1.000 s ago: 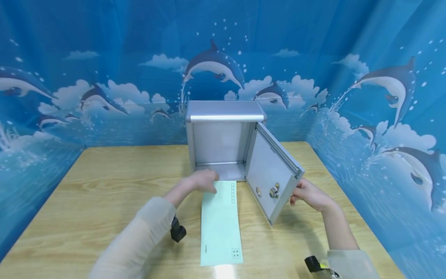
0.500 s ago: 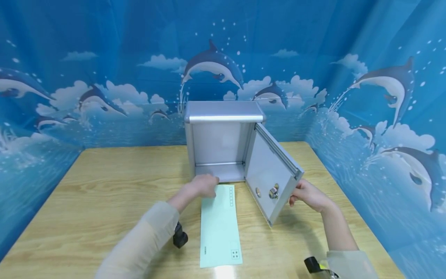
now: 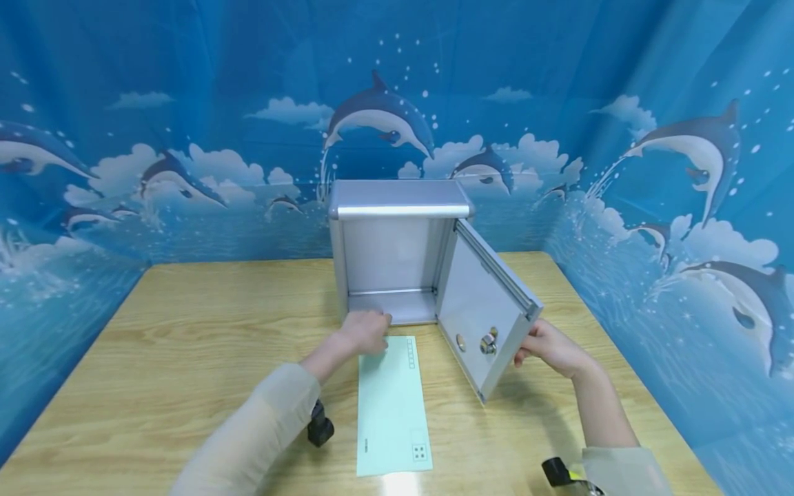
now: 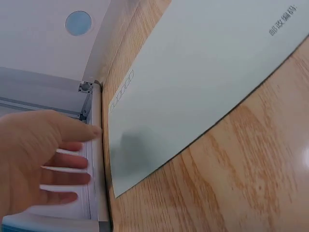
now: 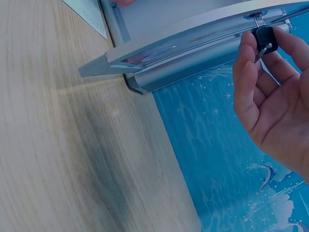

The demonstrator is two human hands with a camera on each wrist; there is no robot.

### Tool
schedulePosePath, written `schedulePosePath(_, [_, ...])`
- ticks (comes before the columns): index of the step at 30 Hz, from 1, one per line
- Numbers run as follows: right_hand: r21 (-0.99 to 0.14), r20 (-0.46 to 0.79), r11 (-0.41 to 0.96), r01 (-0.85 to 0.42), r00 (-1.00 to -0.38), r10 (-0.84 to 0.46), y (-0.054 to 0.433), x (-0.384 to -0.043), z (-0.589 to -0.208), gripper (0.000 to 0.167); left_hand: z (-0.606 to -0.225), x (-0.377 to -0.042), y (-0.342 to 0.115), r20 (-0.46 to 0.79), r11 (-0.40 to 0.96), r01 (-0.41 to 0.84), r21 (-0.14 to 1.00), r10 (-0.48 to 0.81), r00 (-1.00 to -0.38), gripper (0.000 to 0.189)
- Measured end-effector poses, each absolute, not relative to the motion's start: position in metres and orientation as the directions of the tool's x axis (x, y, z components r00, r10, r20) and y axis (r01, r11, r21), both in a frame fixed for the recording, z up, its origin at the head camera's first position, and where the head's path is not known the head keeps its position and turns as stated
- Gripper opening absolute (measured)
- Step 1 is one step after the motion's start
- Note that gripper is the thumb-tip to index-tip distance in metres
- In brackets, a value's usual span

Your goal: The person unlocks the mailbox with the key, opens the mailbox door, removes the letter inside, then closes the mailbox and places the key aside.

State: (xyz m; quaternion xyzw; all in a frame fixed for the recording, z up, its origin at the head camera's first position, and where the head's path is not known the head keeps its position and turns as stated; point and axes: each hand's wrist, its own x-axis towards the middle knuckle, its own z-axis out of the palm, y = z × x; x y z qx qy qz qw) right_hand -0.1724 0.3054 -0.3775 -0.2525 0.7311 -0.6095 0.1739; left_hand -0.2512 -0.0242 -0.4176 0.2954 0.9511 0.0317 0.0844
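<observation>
A pale green envelope [image 3: 392,406] lies lengthwise on the table in front of a silver metal mailbox [image 3: 400,194]. My left hand [image 3: 367,332] is over the envelope's far left corner, at the box's opening. The left wrist view shows this hand [image 4: 41,162] with loosely bent, separate fingers and nothing between them, its shadow falling on the envelope [image 4: 203,82]. The mailbox door [image 3: 477,303] is swung out to the right. In the right wrist view my right hand [image 5: 277,92] pinches a black-headed key [image 5: 265,38] with a ring, its shaft in the door's lock.
The mailbox's inside shows a bare back wall [image 3: 393,255]. A lock cam [image 3: 489,342] and a round hole sit on the door's inner face. Behind the wooden table [image 3: 205,331] hangs a blue dolphin curtain [image 3: 248,103], also along both sides.
My left hand has let go of the envelope's far end, which has sunk down flat, a little away from the mailbox. The right hand and door have stayed put.
</observation>
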Motion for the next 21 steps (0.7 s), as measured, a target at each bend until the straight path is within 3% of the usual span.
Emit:
schedulePosePath(8, [-0.98, 0.05, 0.128, -0.153, -0.81, -0.584, 0.307, -0.172, -0.38, 0.03, -0.405, -0.252, -0.029, 0.2, 0.697, 0.715, 0.059, 0.693, -0.693, 0.021])
schedulePosePath(21, [-0.974, 0.047, 0.15, -0.167, -0.806, -0.59, 0.31, -0.176, -0.381, 0.03, -0.342, -0.247, -0.042, 0.519, 0.555, 0.83, 0.063, 0.692, -0.502, 0.018])
